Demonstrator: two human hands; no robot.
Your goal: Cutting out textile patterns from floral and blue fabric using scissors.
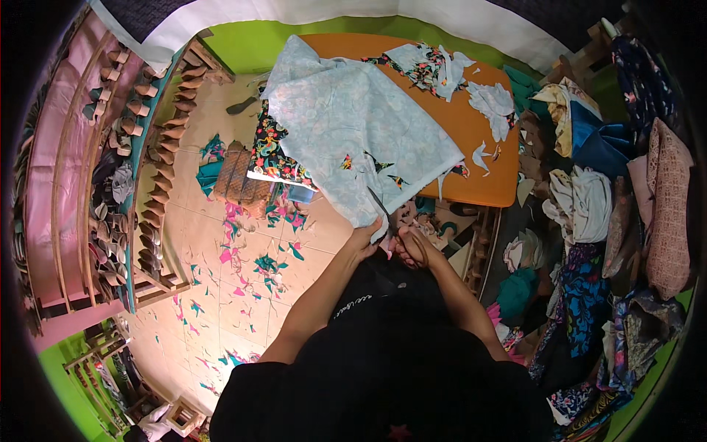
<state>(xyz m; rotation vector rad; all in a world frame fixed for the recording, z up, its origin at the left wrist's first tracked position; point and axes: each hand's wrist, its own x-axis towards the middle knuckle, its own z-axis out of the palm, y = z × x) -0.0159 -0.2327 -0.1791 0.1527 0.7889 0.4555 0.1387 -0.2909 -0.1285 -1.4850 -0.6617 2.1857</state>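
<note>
A large piece of floral fabric (346,110) lies with its pale bluish underside up over the table, and its near corner hangs off the edge. Dark printed flowers show where its left edge folds over. My left hand (366,239) is closed on that hanging corner. Just to the right, my right hand (409,248) grips a pair of scissors (381,202), whose dark blades point up and left against the fabric near the left hand. A loop handle shows by the right fingers. Whether the blades are apart is too small to tell.
Fabric scraps (486,107) lie on the orange table (490,188). Offcuts (269,272) litter the tiled floor, beside a brown woven bundle (243,177). Racks of wooden shoe forms (151,214) stand left. Piled cloth (585,202) crowds the right side.
</note>
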